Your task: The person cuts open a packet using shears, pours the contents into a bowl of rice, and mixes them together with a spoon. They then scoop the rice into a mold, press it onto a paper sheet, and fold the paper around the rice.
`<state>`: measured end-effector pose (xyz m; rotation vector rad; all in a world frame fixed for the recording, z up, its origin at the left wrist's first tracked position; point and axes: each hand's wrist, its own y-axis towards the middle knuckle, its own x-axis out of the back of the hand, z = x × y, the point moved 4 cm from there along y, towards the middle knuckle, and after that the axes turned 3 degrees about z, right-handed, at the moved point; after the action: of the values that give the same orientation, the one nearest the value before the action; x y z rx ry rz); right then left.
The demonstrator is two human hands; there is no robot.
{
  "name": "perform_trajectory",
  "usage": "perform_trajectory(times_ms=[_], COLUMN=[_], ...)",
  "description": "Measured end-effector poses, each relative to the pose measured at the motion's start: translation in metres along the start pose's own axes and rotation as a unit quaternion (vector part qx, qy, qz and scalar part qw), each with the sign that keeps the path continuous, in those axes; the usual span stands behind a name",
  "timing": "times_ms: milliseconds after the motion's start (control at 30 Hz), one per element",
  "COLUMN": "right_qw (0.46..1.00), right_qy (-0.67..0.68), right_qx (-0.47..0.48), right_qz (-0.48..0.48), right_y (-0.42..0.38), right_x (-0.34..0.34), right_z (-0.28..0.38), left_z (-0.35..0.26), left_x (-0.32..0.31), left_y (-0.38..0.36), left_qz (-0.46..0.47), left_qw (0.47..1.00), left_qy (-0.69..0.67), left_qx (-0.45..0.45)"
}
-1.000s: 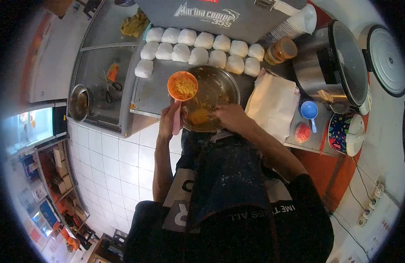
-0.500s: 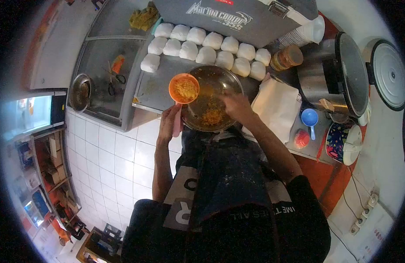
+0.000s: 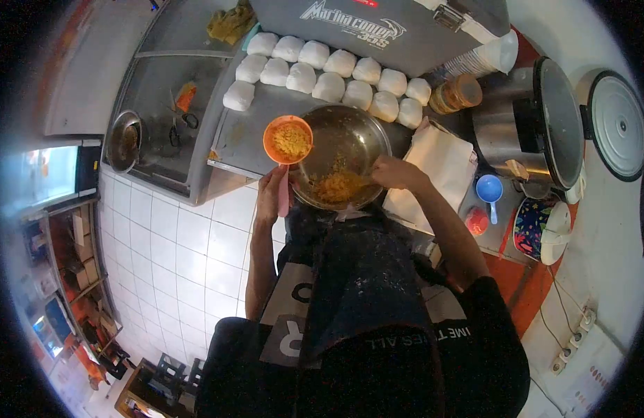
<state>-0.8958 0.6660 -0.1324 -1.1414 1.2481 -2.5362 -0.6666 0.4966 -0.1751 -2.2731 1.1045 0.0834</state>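
My left hand (image 3: 269, 191) is closed round the pink handle of an orange cup (image 3: 288, 140), which holds yellow-orange crumbly food over the left rim of a steel bowl (image 3: 363, 136). Inside the bowl, more orange food (image 3: 336, 187) lies in the part nearest me. My right hand (image 3: 395, 173) is closed at the bowl's right rim, on what looks like a spoon whose end reaches into the food. Several white wrapped bundles (image 3: 301, 78) stand in rows behind the bowl.
Right of the bowl lie paper sheets (image 3: 433, 171), a blue scoop (image 3: 489, 188) and a red-pink item (image 3: 476, 221). A jar (image 3: 458, 93), stacked white cups (image 3: 492, 54) and a large steel pot (image 3: 506, 125) stand behind. A grey cooler (image 3: 377, 28) is at the back.
My right hand has moved right and slightly toward me, from over the bowl to its right rim. The orange cup has shifted slightly left.
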Motion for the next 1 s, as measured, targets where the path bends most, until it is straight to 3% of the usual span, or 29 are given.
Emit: perform_trajectory(times_ms=[100, 200, 267, 300, 400, 500, 567, 600, 700, 733, 800, 900, 1000], right_qw=[0.979, 0.953, 0.933, 0.932, 0.928, 0.92, 0.874, 0.875, 0.836, 0.895, 0.941, 0.938, 0.945], right_qy=[0.183, 0.285, 0.12, 0.121, 0.288, 0.332, 0.457, 0.456, 0.5, 0.416, 0.324, 0.316, 0.31], right_qx=[0.028, 0.089, 0.321, 0.322, 0.217, 0.208, 0.072, 0.073, 0.206, 0.155, 0.1, 0.116, 0.099], right_qz=[0.086, 0.049, -0.11, -0.112, -0.098, -0.001, 0.147, 0.146, 0.093, 0.052, 0.009, 0.077, -0.002], right_y=[0.024, 0.073, 0.087, 0.09, 0.09, 0.078, 0.074, 0.08, 0.07, 0.039, 0.006, -0.017, -0.034], right_x=[-0.031, -0.077, -0.077, -0.079, -0.076, -0.062, -0.061, -0.069, -0.064, -0.037, -0.001, 0.015, 0.012], right_z=[-0.004, -0.023, -0.002, 0.005, 0.013, 0.024, 0.025, 0.011, -0.006, 0.009, 0.019, 0.013, 0.011], left_z=[0.007, 0.005, 0.001, -0.002, -0.012, -0.017, -0.021, -0.027, -0.038, -0.039, -0.042, -0.033, -0.023], left_x=[-0.001, -0.001, -0.003, -0.004, -0.002, 0.006, 0.014, 0.013, 0.02, 0.02, 0.018, 0.008, -0.014], left_y=[0.006, 0.006, 0.006, 0.005, -0.001, -0.009, -0.014, -0.019, -0.03, -0.032, -0.038, -0.04, -0.04], left_qz=[-0.005, -0.018, 0.011, 0.012, -0.019, -0.005, -0.041, -0.041, -0.059, -0.06, -0.075, -0.071, -0.035], left_qw=[0.999, 0.998, 0.998, 0.998, 0.998, 1.0, 0.998, 0.998, 0.997, 0.997, 0.997, 0.997, 0.998], left_qy=[-0.033, -0.04, -0.063, -0.06, -0.052, -0.026, -0.022, -0.022, -0.026, -0.027, 0.007, 0.018, 0.017], left_qx=[-0.023, -0.036, -0.016, -0.017, -0.009, -0.013, -0.037, -0.038, -0.044, -0.044, -0.031, 0.002, 0.049])
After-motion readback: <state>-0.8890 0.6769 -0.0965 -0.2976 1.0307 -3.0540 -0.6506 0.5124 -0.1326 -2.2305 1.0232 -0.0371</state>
